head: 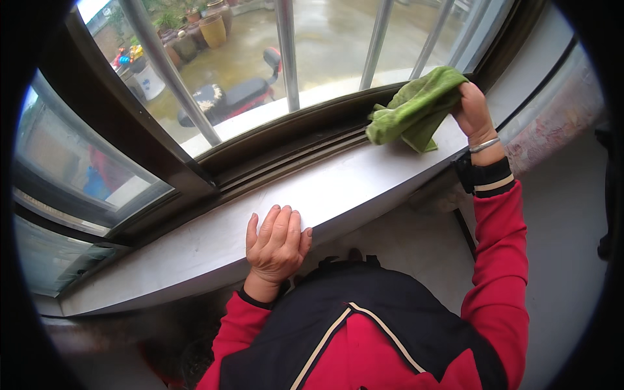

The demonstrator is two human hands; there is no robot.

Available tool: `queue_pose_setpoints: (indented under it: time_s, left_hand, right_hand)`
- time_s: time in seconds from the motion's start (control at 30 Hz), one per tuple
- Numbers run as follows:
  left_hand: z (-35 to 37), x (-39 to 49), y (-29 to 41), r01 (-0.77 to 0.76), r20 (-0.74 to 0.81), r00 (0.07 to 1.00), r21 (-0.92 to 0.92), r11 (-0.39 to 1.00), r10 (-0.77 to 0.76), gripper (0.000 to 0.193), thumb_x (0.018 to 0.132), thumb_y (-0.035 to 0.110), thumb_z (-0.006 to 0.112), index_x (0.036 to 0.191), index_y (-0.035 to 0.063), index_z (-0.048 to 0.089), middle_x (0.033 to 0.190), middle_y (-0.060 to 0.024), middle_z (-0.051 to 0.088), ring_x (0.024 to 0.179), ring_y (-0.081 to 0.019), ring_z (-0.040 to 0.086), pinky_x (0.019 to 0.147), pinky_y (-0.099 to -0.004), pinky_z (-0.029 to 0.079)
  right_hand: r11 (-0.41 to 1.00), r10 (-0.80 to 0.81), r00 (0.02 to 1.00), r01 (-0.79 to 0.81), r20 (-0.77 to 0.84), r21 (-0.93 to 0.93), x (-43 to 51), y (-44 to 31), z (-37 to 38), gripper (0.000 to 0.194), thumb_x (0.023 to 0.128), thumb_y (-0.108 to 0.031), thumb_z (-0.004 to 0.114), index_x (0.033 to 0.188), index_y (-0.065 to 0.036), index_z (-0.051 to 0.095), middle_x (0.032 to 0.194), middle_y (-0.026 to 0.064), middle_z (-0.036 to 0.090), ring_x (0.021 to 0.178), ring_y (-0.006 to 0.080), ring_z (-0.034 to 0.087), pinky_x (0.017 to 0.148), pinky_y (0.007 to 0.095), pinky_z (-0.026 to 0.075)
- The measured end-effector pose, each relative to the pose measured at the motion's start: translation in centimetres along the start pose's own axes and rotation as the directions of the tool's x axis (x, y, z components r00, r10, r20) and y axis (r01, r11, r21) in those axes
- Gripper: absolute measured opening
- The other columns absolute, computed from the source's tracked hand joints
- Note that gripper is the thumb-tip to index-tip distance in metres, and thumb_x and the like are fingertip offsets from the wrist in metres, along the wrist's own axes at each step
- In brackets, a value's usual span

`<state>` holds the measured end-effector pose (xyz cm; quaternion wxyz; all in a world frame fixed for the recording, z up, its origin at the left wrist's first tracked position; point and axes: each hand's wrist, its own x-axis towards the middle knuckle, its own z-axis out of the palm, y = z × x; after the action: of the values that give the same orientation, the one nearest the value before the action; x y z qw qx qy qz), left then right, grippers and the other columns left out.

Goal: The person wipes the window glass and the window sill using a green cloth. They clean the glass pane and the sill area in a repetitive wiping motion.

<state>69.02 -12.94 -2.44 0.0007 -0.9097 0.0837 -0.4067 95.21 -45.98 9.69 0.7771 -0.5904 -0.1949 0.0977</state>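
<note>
My right hand (473, 111) grips a green cloth (417, 107) near the right end of the window. The cloth hangs bunched over the dark window track (297, 151) and the white windowsill (351, 170); its lower corner reaches the sill. Palm down, my left hand (277, 241) rests on the sill's front edge with its fingers apart and nothing in it. A bracelet and a black wrist strap circle my right wrist.
Metal bars (287, 58) stand outside the open part of the window. To the left is a sliding glass pane (87, 151) in a dark frame. Beyond the bars are a parked scooter (234, 100) and several plant pots (213, 30). Patterned material (551, 129) borders the right side.
</note>
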Motion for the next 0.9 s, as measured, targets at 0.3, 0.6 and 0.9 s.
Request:
queue_pose_setpoints:
  time_s: [0.3,0.6,0.9]
  left_hand:
    - [-2.6,1.8,0.3,0.079,0.218,0.975,-0.176,0.981,-0.039,0.035,0.077,0.021,0.068,0.108,0.0079,0.061,0.117,-0.0093,0.058,0.114,-0.0267,0.053,0.101,-0.0469,0.034]
    - [-2.0,14.7,-0.2,-0.24,0.353,0.862,-0.349,0.906,0.364,0.023,0.077,0.008,0.064,0.099,0.0072,0.059,0.096,-0.0061,0.059,0.087,-0.0251,0.06,0.078,-0.0354,0.047]
    - [8.9,23.8,6.6,-0.368,0.671,0.62,-0.208,0.906,0.406,0.012,0.081,0.006,0.052,0.09,0.0105,0.06,0.092,-0.0072,0.056,0.085,-0.027,0.062,0.067,-0.0375,0.052]
  right_hand:
    - [0.956,-0.242,0.743,0.292,-0.625,-0.022,0.0,-6.6,-4.0,0.033,0.096,-0.019,0.04,0.112,0.004,0.055,0.112,0.0164,0.06,0.105,0.0277,0.058,0.093,0.0375,0.048]
    - [0.251,-0.231,0.937,-0.201,-0.26,-0.947,3.7,-0.5,-12.5,0.044,0.081,-0.03,0.06,0.113,0.001,0.057,0.104,0.02,0.064,0.101,0.0305,0.06,0.088,0.0365,0.046]
    - [-0.062,-0.173,0.965,-0.209,-0.196,-0.976,3.7,0.8,-14.1,0.055,0.078,-0.043,0.065,0.114,-0.005,0.049,0.115,0.0173,0.06,0.107,0.034,0.058,0.087,0.0412,0.047]
